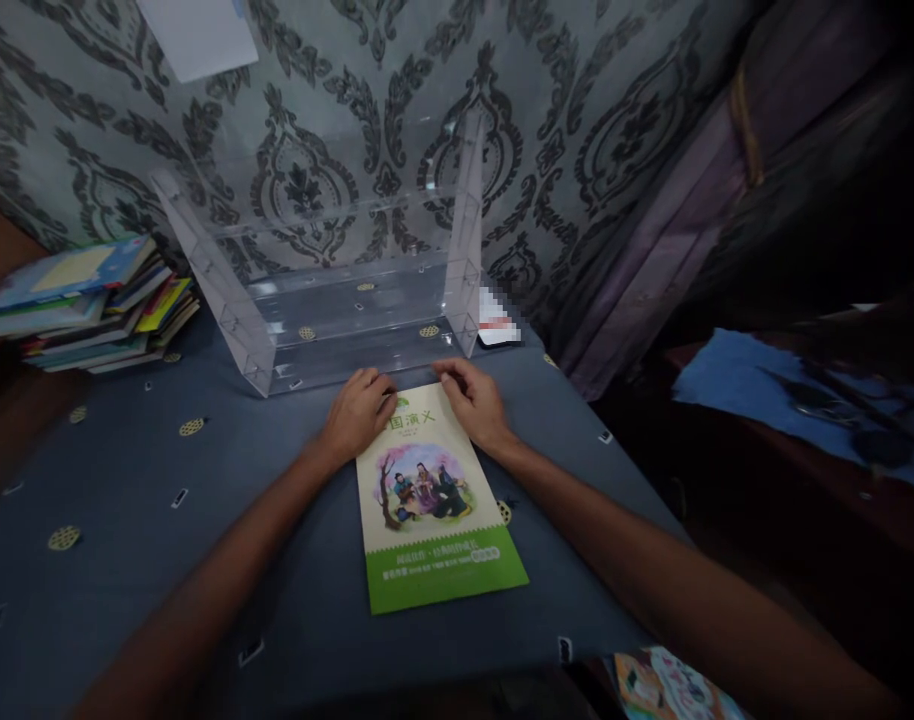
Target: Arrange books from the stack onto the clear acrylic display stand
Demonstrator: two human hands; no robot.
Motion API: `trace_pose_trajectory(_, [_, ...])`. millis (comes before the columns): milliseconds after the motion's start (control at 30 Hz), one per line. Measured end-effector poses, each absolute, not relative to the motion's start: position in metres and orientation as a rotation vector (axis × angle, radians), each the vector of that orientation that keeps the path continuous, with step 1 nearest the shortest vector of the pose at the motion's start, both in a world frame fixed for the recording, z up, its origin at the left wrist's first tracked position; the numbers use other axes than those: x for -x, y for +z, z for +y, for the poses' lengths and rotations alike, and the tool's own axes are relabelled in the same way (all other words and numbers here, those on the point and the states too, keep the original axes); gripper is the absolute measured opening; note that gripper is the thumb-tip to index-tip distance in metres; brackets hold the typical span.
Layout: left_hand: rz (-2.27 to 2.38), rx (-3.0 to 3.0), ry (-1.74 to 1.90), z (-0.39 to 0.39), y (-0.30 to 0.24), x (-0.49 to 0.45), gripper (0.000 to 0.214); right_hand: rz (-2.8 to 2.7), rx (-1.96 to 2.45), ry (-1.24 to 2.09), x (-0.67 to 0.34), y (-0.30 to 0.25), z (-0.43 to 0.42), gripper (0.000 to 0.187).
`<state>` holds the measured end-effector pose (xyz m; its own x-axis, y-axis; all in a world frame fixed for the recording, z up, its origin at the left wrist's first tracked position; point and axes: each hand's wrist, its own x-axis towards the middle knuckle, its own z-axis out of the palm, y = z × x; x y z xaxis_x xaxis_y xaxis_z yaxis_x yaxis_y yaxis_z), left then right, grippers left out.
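Note:
A book (427, 490) with a cream and green cover lies face up on the table, its top end pointing away from me. On the cover is a round picture of seated figures under a pink tree. My left hand (361, 412) is closed at the book's upper left corner, its fingers bent and covering part of the title. At the upper right corner my right hand (476, 405) is closed too, thumb by the edge and fingers curled. Just beyond both hands stands a clear plastic tiered rack (352, 290).
Several books are stacked (89, 305) at the left by the patterned wall. A white item (496, 318), partly blurred out, lies behind the rack's right side. The dark blue tablecloth (277, 580) ends at the right, where a blue cloth (787, 400) lies farther off.

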<state>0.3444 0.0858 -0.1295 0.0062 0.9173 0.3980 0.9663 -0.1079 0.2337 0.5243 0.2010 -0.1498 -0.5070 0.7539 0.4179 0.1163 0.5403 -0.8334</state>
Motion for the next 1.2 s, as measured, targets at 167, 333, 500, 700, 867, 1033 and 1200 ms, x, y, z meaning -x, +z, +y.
trace_pose_trajectory(167, [-2.069,2.137,-0.932,0.09,-0.133,-0.337,0.02,-2.049,0.691,0.853,-0.526,-0.149,0.202,0.024])
trace_pose_trajectory(333, [-2.232,2.061,-1.326,0.09,-0.135,-0.326,0.023,-2.134,0.768,0.641,-0.528,-0.147,0.196,0.028])
trace_pose_trajectory(500, [-2.221,2.069,-1.313,0.089,-0.133,-0.326,0.023,-2.235,0.874,0.544,-0.529,-0.143,0.191,0.031])
trace_pose_trajectory(700, [-2.128,2.116,-1.122,0.084,-0.13,-0.33,0.022,-2.258,0.877,0.572,-0.531,-0.141,0.19,0.032])
trace_pose_trajectory(867, [-2.125,2.125,-1.058,0.081,-0.13,-0.331,0.023,-2.279,0.838,0.607,-0.531,-0.139,0.189,0.031])
trace_pose_trajectory(1033, [-2.102,2.143,-1.008,0.079,-0.131,-0.332,0.023,-2.274,0.82,0.652,-0.532,-0.141,0.19,0.029])
trace_pose_trajectory(1200, [-2.114,2.196,-0.898,0.076,-0.129,-0.335,0.024,-2.215,0.766,0.711,-0.533,-0.144,0.193,0.024])
